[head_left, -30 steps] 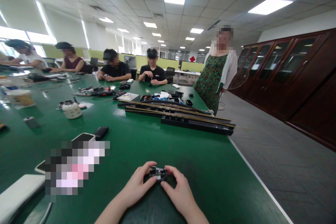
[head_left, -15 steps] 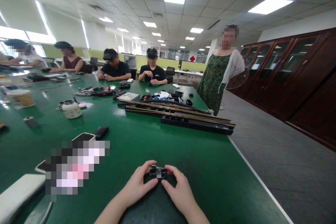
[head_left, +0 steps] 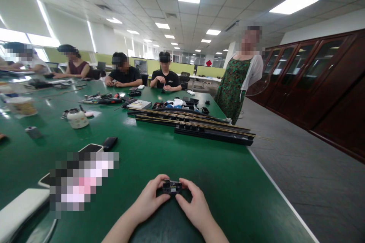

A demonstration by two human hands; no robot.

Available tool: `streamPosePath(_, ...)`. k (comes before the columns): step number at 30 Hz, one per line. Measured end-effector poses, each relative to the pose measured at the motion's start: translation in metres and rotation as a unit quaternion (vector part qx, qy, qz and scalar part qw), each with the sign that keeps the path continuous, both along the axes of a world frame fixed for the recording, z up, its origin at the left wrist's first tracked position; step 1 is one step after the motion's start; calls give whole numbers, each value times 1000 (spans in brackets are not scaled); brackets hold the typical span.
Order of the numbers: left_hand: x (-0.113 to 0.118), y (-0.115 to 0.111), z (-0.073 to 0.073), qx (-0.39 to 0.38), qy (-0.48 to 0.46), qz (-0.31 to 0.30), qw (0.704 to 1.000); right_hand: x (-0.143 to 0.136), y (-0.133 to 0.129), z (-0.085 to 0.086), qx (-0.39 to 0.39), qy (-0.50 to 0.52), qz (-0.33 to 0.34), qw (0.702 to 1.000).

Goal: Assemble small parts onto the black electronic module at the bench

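Observation:
A small black device (head_left: 172, 187) with a pale, light-coloured part at its middle is held between both hands just above the green table (head_left: 137, 163). My left hand (head_left: 152, 198) grips its left end between thumb and fingers. On the right end, the fingers and thumb of my right hand (head_left: 192, 199) are closed round it in the same way. The inner details of the device are too small to make out.
Long black rails with thin brass-coloured rods (head_left: 213, 136) lie across the table ahead. At left are a phone (head_left: 90, 148), a white box (head_left: 21, 207), a jar (head_left: 77, 118) and a metal cylinder (head_left: 33, 132). Several people sit beyond; one person (head_left: 235, 79) stands at right.
The device appears tilted slightly differently between my hands, which have barely moved. The standing person's head has shifted a little to the right.

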State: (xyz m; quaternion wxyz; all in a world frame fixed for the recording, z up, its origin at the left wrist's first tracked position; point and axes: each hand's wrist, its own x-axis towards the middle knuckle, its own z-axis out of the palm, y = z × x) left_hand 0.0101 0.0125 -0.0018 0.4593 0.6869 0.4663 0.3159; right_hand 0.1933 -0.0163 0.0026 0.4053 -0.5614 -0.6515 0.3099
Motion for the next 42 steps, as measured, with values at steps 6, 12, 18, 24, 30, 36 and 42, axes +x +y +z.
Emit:
streamPosePath(6,1,-1,2,-2,-22,-2,1000,0,0,1,4,-16,10,1000)
streamPosePath(12,1,-1,0,-15,-46,-3,999,1,1,-3,16,-16,13,1000)
streamPosePath(18,0,-1,1,-28,-75,4,997,2,1,-5,35,-14,16,999)
streamPosePath(24,0,0,-1,-57,-156,14,986,1,0,-6,44,-24,18,999)
streamPosePath(30,0,-1,-2,-53,-141,19,988,0,-1,-1,41,-34,22,998)
streamPosePath(36,0,0,-1,-31,-94,7,995,-1,-2,1,39,-41,23,998)
streamPosePath(42,1,0,-2,1,-31,-6,999,0,-1,0,40,-31,16,999)
